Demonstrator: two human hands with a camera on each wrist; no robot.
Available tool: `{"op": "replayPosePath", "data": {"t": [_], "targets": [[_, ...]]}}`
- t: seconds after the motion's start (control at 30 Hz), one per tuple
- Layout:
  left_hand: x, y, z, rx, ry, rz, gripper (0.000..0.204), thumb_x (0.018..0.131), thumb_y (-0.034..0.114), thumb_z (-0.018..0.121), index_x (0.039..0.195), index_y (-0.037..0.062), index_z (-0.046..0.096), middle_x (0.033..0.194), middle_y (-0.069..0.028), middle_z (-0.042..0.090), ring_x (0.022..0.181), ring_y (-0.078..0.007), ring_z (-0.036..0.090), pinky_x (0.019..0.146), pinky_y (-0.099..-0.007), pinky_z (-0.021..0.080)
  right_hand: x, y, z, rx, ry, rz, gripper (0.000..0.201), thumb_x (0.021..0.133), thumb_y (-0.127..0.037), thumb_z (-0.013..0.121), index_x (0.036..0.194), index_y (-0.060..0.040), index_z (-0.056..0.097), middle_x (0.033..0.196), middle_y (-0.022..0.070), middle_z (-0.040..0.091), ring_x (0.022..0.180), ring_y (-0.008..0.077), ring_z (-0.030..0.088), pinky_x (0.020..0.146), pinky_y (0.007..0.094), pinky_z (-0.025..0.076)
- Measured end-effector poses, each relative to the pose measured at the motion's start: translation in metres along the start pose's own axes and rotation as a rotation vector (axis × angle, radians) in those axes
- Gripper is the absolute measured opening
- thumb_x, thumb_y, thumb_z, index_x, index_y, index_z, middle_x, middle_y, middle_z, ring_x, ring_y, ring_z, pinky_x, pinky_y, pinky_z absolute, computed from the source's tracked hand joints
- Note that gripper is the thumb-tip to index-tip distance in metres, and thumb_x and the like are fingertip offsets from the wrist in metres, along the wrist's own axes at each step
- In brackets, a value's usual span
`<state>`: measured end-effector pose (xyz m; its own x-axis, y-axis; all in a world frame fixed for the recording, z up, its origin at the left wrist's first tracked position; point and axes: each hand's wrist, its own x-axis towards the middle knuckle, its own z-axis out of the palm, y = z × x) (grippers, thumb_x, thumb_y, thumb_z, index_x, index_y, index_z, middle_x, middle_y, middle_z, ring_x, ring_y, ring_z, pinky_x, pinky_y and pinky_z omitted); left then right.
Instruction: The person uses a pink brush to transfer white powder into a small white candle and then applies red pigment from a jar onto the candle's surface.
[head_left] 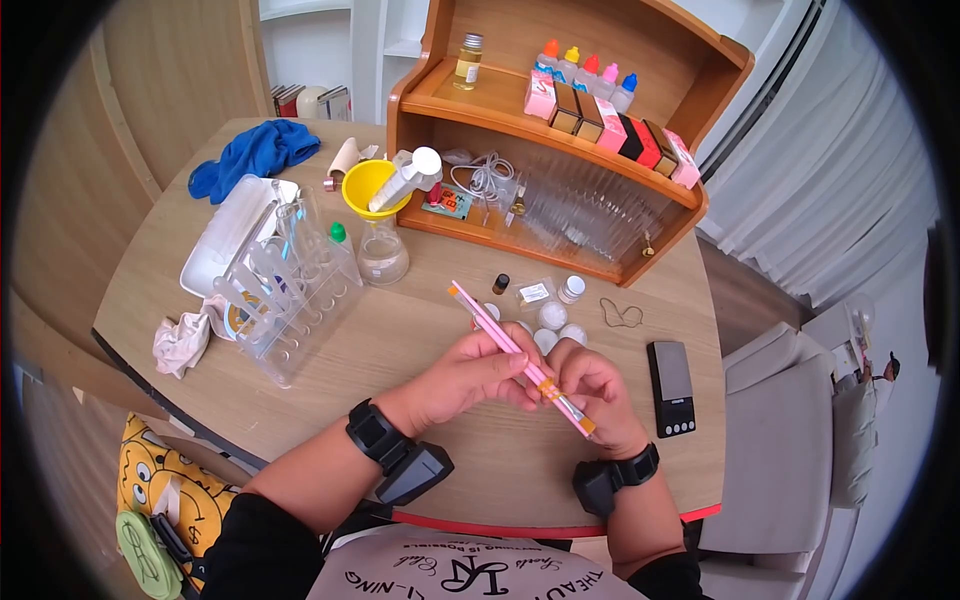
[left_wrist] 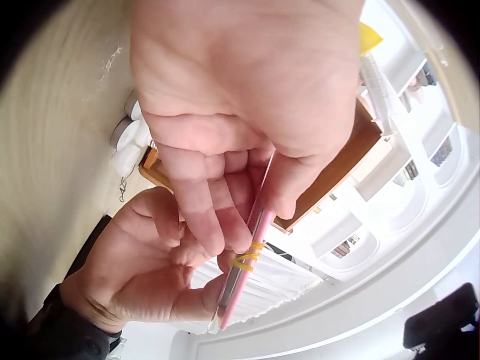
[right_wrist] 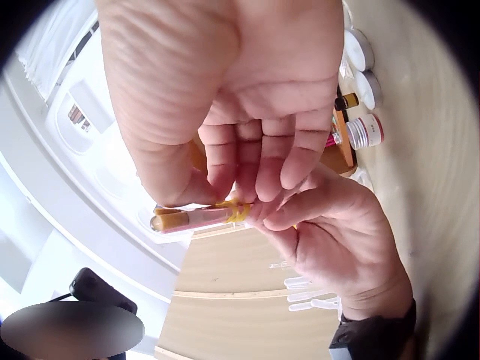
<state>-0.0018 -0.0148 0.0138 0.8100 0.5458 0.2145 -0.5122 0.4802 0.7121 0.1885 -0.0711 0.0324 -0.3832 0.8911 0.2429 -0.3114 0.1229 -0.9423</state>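
Note:
A thin bundle of pink-handled paintbrushes (head_left: 503,340) slants between my hands above the table's front part. A yellow rubber band (left_wrist: 247,256) is wound round it near the lower right end, beside the silvery ferrules and tan bristles (right_wrist: 174,221). My left hand (head_left: 478,372) grips the pink handles between thumb and fingers. With thumb and bent fingers, my right hand (head_left: 603,398) pinches the bundle by the band, close to the left fingertips. The right fingers partly hide the band in the head view.
A clear test-tube rack (head_left: 290,335) and a flask (head_left: 382,258) with a yellow funnel (head_left: 362,184) stand left. Behind is a wooden cabinet (head_left: 440,110) holding bottles and boxes. Small jars (head_left: 552,316) lie beyond my hands; a black pocket scale (head_left: 671,390) lies right.

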Motion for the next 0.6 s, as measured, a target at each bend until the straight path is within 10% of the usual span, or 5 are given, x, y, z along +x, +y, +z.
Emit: {"op": "replayPosePath", "data": {"t": [0.6], "targets": [[-0.001,0.001,0.003,0.036,0.038,0.013,0.015,0.092,0.017,0.051,0.097,0.003,0.052,0.099,-0.0115,0.06,0.092,-0.0201,0.061,0.079,-0.0331,0.053,-0.001,-0.018,0.012,0.213,0.086,0.066,0.036,0.07,0.007,0.048,0.101,-0.0085,0.038,0.075,0.005,0.046,0.069,0.0092,0.044,0.058,0.019,0.037]]}}
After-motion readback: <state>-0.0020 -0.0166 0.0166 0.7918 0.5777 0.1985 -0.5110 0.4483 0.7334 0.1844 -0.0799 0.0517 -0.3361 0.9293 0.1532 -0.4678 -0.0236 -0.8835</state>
